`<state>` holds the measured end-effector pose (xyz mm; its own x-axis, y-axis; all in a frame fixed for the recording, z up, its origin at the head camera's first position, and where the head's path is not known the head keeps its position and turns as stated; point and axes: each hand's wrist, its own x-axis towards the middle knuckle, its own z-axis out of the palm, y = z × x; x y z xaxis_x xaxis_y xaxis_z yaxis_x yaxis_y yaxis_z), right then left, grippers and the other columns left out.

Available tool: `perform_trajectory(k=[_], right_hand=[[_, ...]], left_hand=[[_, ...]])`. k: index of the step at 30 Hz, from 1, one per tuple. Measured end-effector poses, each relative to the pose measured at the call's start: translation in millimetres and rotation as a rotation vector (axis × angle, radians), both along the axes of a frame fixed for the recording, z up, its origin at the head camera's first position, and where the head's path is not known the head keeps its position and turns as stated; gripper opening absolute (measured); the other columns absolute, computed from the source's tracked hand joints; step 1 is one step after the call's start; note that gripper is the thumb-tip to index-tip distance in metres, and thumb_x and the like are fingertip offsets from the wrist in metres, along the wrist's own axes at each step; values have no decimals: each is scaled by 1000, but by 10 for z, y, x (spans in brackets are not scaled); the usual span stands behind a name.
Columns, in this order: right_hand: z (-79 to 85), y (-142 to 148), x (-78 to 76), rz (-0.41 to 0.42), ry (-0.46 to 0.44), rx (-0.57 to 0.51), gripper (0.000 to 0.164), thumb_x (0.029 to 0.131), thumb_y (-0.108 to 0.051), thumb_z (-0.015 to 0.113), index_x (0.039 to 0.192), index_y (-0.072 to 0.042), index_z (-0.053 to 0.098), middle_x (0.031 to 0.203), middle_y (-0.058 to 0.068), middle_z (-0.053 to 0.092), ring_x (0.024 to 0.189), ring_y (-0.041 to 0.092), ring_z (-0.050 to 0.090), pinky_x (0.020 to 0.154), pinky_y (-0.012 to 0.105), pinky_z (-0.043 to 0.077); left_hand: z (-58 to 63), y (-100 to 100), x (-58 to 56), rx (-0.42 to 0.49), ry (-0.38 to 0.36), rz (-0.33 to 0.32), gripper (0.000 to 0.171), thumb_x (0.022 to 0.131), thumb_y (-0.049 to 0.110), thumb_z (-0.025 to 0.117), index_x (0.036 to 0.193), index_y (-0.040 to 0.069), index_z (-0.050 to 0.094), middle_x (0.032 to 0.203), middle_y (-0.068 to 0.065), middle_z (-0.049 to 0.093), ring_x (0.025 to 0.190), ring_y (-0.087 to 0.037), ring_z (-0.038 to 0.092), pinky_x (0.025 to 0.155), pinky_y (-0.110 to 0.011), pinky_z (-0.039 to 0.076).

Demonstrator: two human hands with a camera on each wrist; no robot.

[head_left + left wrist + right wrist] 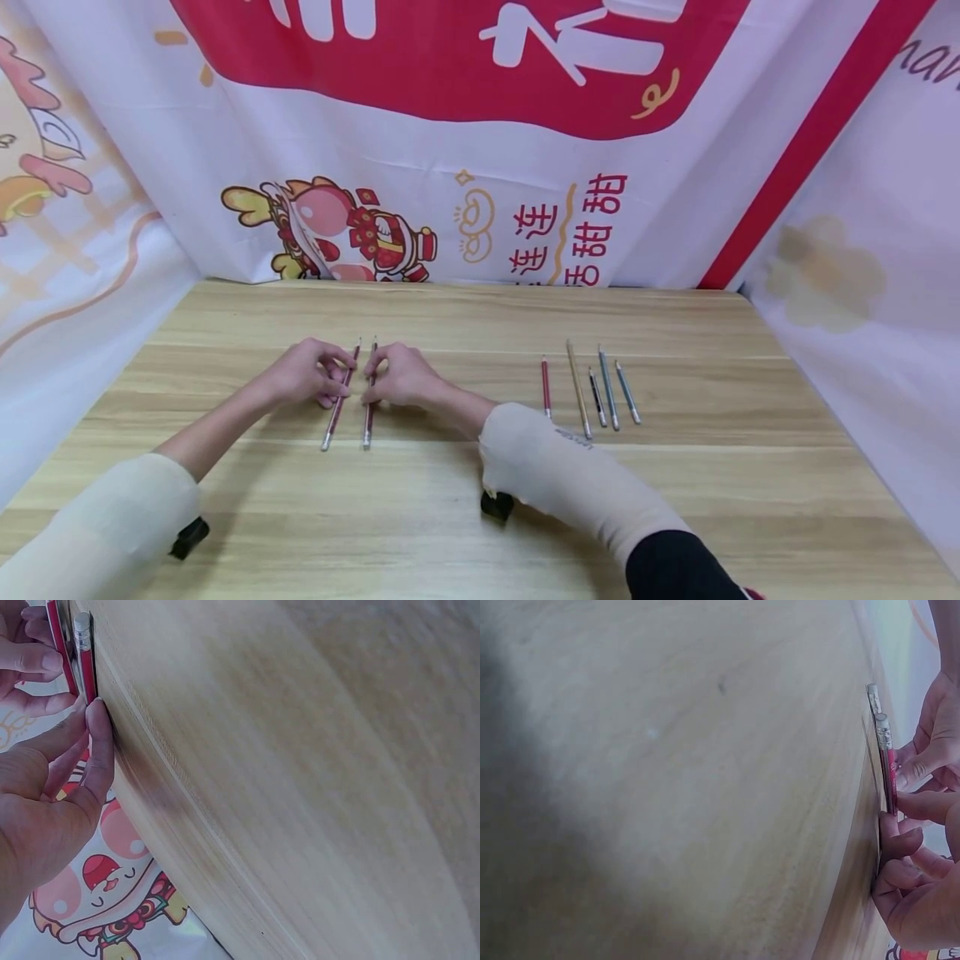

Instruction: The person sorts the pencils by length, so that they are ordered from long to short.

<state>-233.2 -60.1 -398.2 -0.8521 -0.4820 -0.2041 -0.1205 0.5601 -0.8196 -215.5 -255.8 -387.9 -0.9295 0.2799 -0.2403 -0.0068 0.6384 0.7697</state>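
Red pencils (334,416) in left and right fingers (337,352)

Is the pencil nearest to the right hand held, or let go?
Held: in the head view, the right hand pinches the pencil around its middle.

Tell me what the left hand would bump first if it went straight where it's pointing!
Probably the right hand or the eraser-tipped red pencil it pinches, just across a narrow gap; I can't tell which comes first.

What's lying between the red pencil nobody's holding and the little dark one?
A long yellowish pencil lies between the loose red pencil and the little dark pencil; the head view shows it.
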Motion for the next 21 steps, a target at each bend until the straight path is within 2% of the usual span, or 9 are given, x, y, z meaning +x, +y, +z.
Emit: perform_trajectory(k=[6, 8, 11, 15, 18, 21], right_hand=[[1, -38, 22, -10, 22, 0, 31, 78, -5, 90, 104, -8, 73, 119, 8, 69, 52, 9, 53, 47, 18, 45], [4, -48, 36, -13, 20, -1, 31, 78, -5, 90, 104, -8, 72, 121, 9, 68, 52, 8, 53, 47, 18, 46], [9, -59, 55, -15, 26, 10, 31, 78, -6, 90, 103, -9, 71, 106, 5, 70, 52, 8, 53, 47, 19, 46], [12, -69, 72, -18, 44, 27, 31, 78, -9, 91, 102, -9, 72, 80, 0, 65, 52, 8, 52, 47, 19, 45], [9, -72, 77, -11, 68, 49, 30, 78, -11, 91, 101, -10, 72, 74, -2, 63, 55, 8, 51, 50, 19, 44], [5, -73, 80, 2, 89, 61, 29, 78, -13, 92, 100, -10, 73, 77, -3, 63, 59, 9, 52, 52, 19, 44]], left_hand=[[0, -7, -1, 10, 0, -2, 43, 87, -13, 72, 128, -17, 59, 88, -14, 63, 66, -18, 67, 63, -34, 66], [1, -8, -1, 12, -3, -4, 43, 87, -14, 72, 128, -17, 59, 88, -15, 63, 66, -18, 67, 63, -34, 66], [4, -9, -1, 13, -8, -7, 43, 88, -14, 71, 128, -18, 58, 88, -15, 64, 67, -18, 67, 63, -34, 66], [11, -8, -1, 6, -12, -11, 43, 88, -14, 71, 129, -17, 58, 89, -15, 64, 68, -18, 67, 63, -33, 66], [16, -9, 1, 8, -11, -13, 42, 88, -14, 70, 129, -17, 58, 88, -15, 64, 68, -18, 67, 63, -33, 66], [18, -15, 3, 16, -4, -20, 42, 88, -14, 70, 128, -18, 58, 88, -16, 64, 67, -19, 67, 63, -33, 66]])
